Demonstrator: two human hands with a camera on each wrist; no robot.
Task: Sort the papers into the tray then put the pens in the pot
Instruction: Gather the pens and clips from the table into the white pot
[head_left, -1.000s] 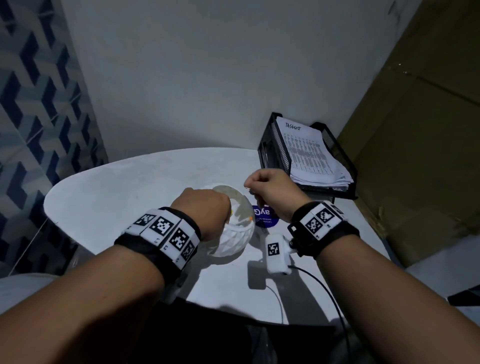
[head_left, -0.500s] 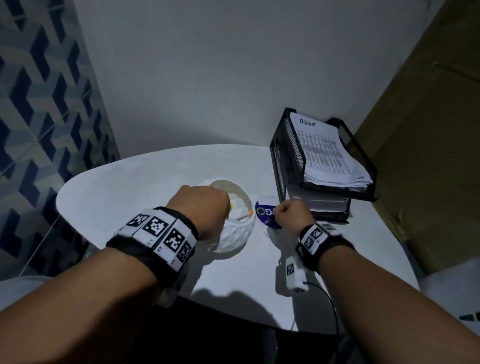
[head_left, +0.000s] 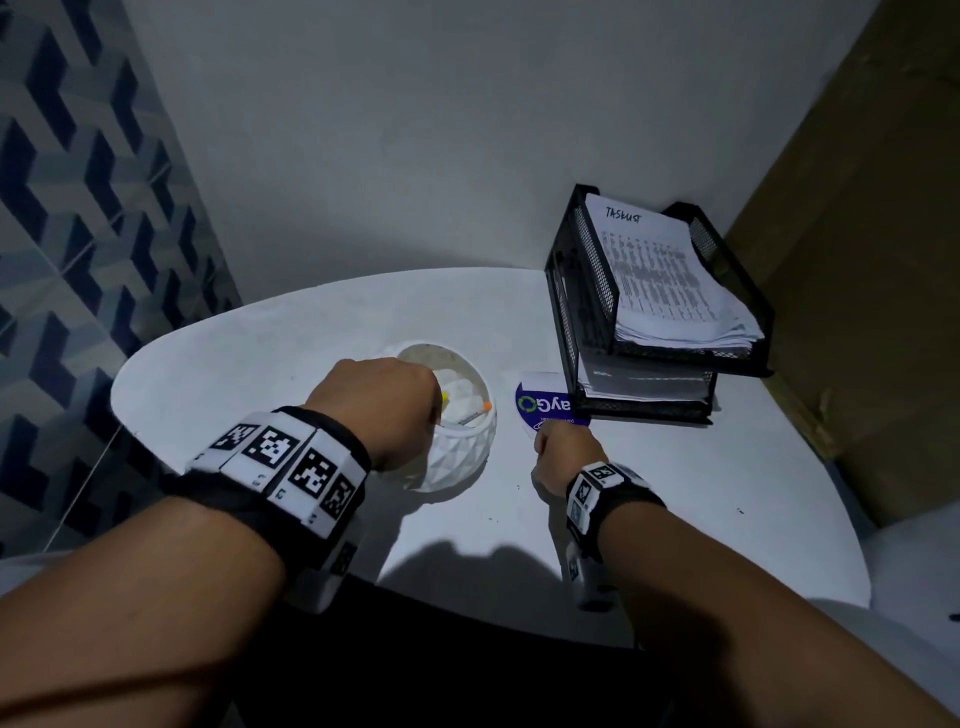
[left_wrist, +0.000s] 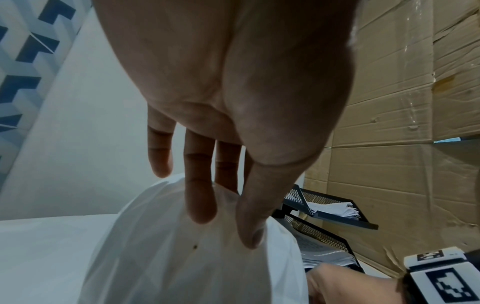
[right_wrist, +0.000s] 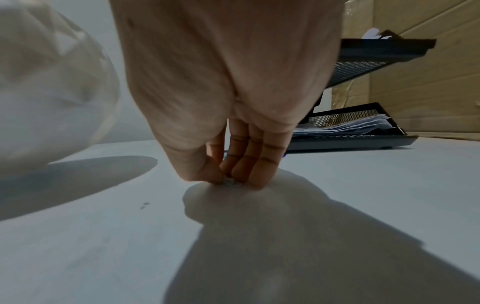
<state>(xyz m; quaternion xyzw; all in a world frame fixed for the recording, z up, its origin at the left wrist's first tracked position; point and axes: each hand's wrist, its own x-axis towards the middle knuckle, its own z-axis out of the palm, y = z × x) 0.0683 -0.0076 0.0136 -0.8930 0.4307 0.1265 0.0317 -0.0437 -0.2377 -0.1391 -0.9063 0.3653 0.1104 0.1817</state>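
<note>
White round table (head_left: 311, 332): left hand (head_left: 382, 400) steadies faceted white pot (head_left: 457, 457), fingers on its rim; right hand (head_left: 563, 457), fingertips (right_wrist: 235, 174) bunched on tabletop, contents indiscernible; final pen step, judged.

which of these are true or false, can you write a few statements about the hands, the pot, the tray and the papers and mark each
1. The left hand holds the rim of the white faceted pot. True.
2. The black mesh tray has both tiers empty. False: a stack of papers headed with handwriting lies in the top tier, and more sheets lie in the lower one.
3. The right hand has its fingertips down on the white table. True; what they pinch cannot be made out.
4. The pot lies tipped on its side. False: it stands upright, with an orange-tipped pen inside.
5. A blue and white card lies between pot and tray. True.
</note>
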